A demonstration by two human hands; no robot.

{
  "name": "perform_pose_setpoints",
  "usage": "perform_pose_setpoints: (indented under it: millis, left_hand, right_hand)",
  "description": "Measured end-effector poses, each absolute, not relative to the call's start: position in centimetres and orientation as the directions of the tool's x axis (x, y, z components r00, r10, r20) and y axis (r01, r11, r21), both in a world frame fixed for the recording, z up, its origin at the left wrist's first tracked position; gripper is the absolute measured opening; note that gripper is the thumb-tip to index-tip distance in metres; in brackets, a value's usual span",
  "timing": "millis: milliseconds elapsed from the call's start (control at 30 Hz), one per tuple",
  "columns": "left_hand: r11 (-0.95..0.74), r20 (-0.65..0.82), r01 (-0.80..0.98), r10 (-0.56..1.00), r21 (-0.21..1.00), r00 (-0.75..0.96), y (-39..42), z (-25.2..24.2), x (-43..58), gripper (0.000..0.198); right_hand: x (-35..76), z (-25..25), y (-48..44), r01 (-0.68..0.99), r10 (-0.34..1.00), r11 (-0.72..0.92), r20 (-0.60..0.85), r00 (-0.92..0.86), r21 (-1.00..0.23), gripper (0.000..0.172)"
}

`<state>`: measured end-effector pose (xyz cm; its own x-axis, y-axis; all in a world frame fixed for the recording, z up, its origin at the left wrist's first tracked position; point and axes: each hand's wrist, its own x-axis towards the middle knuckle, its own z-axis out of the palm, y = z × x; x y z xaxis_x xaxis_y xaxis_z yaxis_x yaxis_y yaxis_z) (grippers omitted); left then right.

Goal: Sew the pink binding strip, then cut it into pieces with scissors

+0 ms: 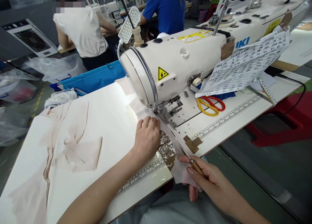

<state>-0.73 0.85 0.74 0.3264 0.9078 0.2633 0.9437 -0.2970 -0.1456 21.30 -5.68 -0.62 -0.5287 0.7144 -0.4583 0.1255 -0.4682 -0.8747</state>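
My left hand (146, 137) lies fingers-down on a strip of pale pink fabric (146, 111), pressing it flat just left of the presser foot (162, 112) of a white sewing machine (175, 64). My right hand (209, 180) pinches a thin pointed tool with a wooden handle (192, 161), its metal tip aimed toward the needle, and also holds the fabric's near end (181, 172) at the table edge. A patch of shiny brown tape (168, 149) shows on the table between the hands.
Loose pale pink fabric pieces (78, 142) lie on the white table (109, 120) to the left. Yellow and red scissors (211, 105) and a printed sheet (246, 63) sit right of the needle. Two people work at the back. A blue bin (95, 77) stands behind the table.
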Motion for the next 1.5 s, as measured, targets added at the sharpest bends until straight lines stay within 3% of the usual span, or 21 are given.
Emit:
perform_pose_setpoints:
  millis: [633,867,1067,1233,1300,1400,1500]
  left_hand:
    - [-0.342,0.262,0.939,0.904,-0.032,0.338,1.2,0.9,-1.2,0.037]
    - [-0.366,0.220,0.931,0.907,-0.008,0.359,0.4,0.6,-0.4,0.040]
    - [-0.348,0.215,0.937,0.917,0.018,0.336,0.4,0.4,-0.4,0.043]
    - [-0.362,0.228,0.932,0.910,0.025,0.348,0.4,0.5,-0.3,0.042]
    - [-0.366,0.233,0.931,0.907,0.022,0.351,0.3,0.5,-0.2,0.042]
    - [-0.359,0.241,0.933,0.907,0.014,0.346,0.2,0.4,-0.1,0.042]
    - [-0.357,0.241,0.934,0.908,0.016,0.342,0.3,0.4,-0.1,0.041]
  right_hand:
    - [19.6,1.0,-3.6,0.080,0.716,-0.494,-0.458,-0.527,-0.866,0.077]
    - [21.5,0.1,-5.3,0.092,0.753,-0.407,-0.391,-0.529,-0.909,0.053]
    - [25.1,-1.0,-6.3,0.198,0.835,-0.134,-0.218,-0.505,-0.971,0.032]
    - [27.1,-1.6,-6.4,0.308,0.847,0.133,-0.053,-0.529,-0.942,0.031]
    - [27.6,-1.6,-6.2,0.377,0.836,0.331,0.084,-0.542,-0.865,0.037]
    - [28.2,-1.5,-6.0,0.492,0.786,0.577,0.280,-0.551,-0.652,0.045]
    - [28.8,-1.7,-6.3,0.599,0.802,0.595,0.353,-0.481,-0.536,0.044]
